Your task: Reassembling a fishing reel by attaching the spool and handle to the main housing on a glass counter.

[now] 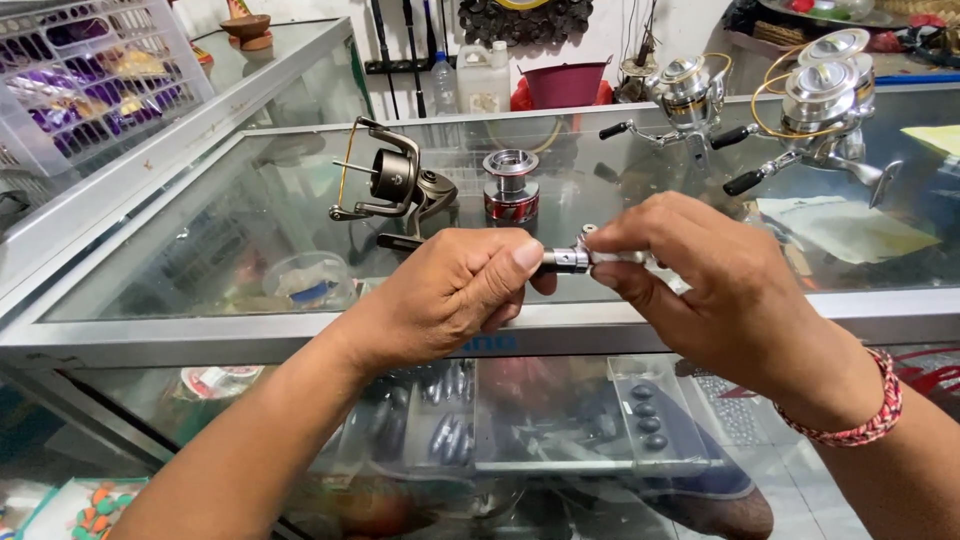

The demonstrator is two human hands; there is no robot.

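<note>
While both hands meet above the near edge of the glass surface (250,215), the fingers (520,258) of the left hand (445,295) are closed around the dark end of a small metal reel handle (568,260), thumb pressed on top. From three o'clock, the right hand (715,285) pinches the handle's silver end between thumb and forefinger, so its fingers are narrow and holding too. A woven red bracelet (868,420) circles the right wrist.

At twelve o'clock from the hands, a red-and-silver spool (511,185) stands upright on the glass. Just beside it, at eleven o'clock, lies a bronze spinning reel body (395,185) with its spool off. At two o'clock, well apart, several silver reels (800,105) stand together. A white plastic basket (85,75) sits at ten o'clock.
</note>
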